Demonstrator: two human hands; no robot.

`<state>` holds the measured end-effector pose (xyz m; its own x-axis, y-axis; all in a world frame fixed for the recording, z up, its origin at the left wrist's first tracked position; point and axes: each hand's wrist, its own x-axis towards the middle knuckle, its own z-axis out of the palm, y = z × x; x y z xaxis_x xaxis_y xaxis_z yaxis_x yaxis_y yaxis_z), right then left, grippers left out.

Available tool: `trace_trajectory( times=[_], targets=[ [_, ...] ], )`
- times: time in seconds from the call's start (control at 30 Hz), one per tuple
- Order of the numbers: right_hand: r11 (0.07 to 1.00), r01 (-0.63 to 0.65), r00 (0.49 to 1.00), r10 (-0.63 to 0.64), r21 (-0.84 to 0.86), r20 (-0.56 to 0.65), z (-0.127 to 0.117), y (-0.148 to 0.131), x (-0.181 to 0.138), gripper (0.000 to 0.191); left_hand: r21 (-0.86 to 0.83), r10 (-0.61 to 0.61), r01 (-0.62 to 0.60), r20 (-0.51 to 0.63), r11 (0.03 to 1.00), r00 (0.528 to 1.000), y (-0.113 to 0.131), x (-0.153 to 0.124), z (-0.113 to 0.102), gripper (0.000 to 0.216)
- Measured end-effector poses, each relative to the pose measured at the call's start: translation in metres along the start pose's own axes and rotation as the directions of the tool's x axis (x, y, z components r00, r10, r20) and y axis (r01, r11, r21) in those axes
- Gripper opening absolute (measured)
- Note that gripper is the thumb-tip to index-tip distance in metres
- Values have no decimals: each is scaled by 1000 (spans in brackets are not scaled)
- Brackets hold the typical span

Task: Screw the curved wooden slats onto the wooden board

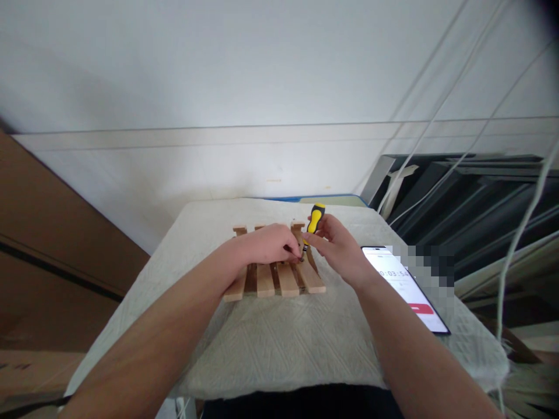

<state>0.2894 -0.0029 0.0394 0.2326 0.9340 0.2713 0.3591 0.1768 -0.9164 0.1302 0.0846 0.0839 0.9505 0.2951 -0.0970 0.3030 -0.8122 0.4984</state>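
In the middle of the head view, a small slatted wooden piece [288,281] lies on a cloth-covered table. My right hand [335,244] grips the yellow and black handle of a short screwdriver [316,217]. The tool tilts slightly, its tip pointing down at the rightmost slat. My left hand [276,243] reaches over the slats from the left, its fingers pinched close beside the screwdriver's tip. Whatever those fingertips hold is too small and covered to make out. The far ends of several slats show beyond my left hand.
A phone [399,285] with a running timer lies on the pale tablecloth [288,343] to the right. Brown cardboard [52,244] stands along the left. Dark metal pieces [471,203] and hanging white cables [519,238] are on the right. A white wall [218,163] rises behind the table.
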Motion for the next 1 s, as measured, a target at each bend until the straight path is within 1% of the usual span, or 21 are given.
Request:
trace_trajectory(
  times=[0.07,0.13,0.2,0.27,0.33,0.4,0.5,0.57,0.63,0.7,0.77,0.87,0.93,1.0],
  targets=[
    [999,23,999,-24,22,43,-3,-5,-1,26,-2,-5,5,-8,1000,1000,1,0,0,20],
    [996,42,995,-49,82,83,-5,-7,-1,22,-7,-12,12,-8,1000,1000,2,0,-1,19],
    [994,30,994,-41,110,102,-5,-6,0,19,-6,-21,21,4,1000,1000,3,0,-2,19],
    [998,-4,998,0,65,66,-3,-3,1,23,3,-21,21,22,1000,1000,5,-1,-2,19],
    [999,-31,1000,31,16,-4,-2,1,2,30,7,-6,6,31,1000,1000,6,-1,-3,19],
    [999,-44,998,44,13,-35,-1,2,1,33,-1,15,-15,24,1000,1000,6,-1,-3,20],
    [995,-27,1000,25,95,16,-1,1,1,30,-25,27,-26,18,999,999,5,-1,-3,18],
    [993,0,999,-6,119,50,-1,1,1,28,-27,31,-30,26,999,999,4,0,-3,17],
    [998,16,999,-18,68,35,-1,3,1,28,-16,30,-29,39,999,999,5,0,-3,18],
    [1000,14,1000,-14,0,-8,0,5,2,29,-3,15,-15,45,1000,999,6,-1,-3,19],
    [999,24,999,-24,-21,-35,-1,4,1,28,2,2,-2,42,1000,999,7,-1,-3,19],
    [999,51,999,-52,16,14,-4,-2,-2,24,-9,-3,4,35,1000,999,5,-1,-3,18],
    [999,45,997,-45,4,58,-6,-4,-3,25,-17,7,-7,40,1000,999,2,-1,-2,18],
    [999,22,999,-20,-45,35,-5,-3,-2,26,-21,25,-24,43,999,999,0,0,-1,19]
  ],
)
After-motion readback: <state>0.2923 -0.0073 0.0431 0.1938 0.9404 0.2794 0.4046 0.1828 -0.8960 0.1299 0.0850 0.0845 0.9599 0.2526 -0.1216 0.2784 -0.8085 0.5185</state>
